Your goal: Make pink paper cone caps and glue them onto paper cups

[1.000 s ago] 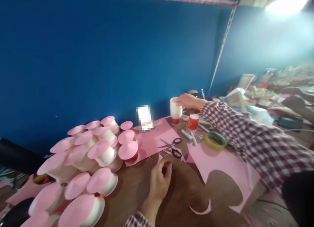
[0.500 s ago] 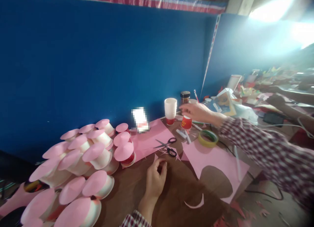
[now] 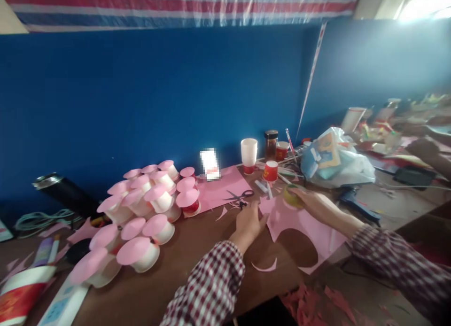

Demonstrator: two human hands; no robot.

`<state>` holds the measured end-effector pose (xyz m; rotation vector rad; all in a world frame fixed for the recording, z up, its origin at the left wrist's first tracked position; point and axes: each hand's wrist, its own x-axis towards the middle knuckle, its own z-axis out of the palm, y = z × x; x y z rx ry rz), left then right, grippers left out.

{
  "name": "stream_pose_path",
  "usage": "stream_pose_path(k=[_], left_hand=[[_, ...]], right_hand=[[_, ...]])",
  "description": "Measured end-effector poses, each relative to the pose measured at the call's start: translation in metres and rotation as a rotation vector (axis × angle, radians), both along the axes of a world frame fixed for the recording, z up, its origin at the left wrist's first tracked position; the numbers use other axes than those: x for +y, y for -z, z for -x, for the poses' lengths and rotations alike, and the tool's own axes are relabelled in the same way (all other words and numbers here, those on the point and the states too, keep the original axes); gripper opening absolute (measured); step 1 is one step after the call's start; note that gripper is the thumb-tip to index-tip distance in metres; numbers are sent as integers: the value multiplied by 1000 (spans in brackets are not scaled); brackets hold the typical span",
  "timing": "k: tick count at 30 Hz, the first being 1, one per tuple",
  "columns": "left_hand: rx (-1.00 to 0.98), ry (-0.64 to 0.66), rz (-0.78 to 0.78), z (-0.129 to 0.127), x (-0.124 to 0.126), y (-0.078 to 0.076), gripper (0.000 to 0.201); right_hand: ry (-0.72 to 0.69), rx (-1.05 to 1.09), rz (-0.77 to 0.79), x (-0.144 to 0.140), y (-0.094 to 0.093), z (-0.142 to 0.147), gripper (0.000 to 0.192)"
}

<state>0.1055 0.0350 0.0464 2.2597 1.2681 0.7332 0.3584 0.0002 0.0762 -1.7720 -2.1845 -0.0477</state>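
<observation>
My right hand [image 3: 312, 203] reaches forward and closes around a yellow-green tape roll [image 3: 291, 195] at the far edge of a pink paper sheet [image 3: 327, 234] with a round hole cut out of it. My left hand [image 3: 248, 224] rests on the brown table [image 3: 197, 279] just left of that sheet, fingers pointing at the black-handled scissors [image 3: 241, 196]. Whether it holds anything is not visible. A curved pink offcut [image 3: 263, 267] lies near the table's front edge.
Several pink-topped white paper cups [image 3: 148, 208] are heaped at the left. A white cup [image 3: 249, 153], a red cup [image 3: 271, 171], a brown jar [image 3: 271, 143] and a plastic bag [image 3: 336, 159] stand at the back. Another person's hand [image 3: 424, 150] works at the far right.
My right hand let go of the white cup, drew back past the red cup and came down onto the tape roll. My left hand moved right, to the pink sheet's edge.
</observation>
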Motion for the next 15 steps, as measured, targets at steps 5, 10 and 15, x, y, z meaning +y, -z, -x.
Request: stream_pose_path(k=[5,10,15], left_hand=[[47,-87,50,-40,14,7,42],[-164,-84,82,-46,15,9,35],[-319,-147,-2,-17,-2,-9,21]], right_hand=[[-24,-37,-68,-27,26,-18,40],[-138,-29,-182,-51,39,-29,47],[-105,-7,-312,-52,24,-21,40]])
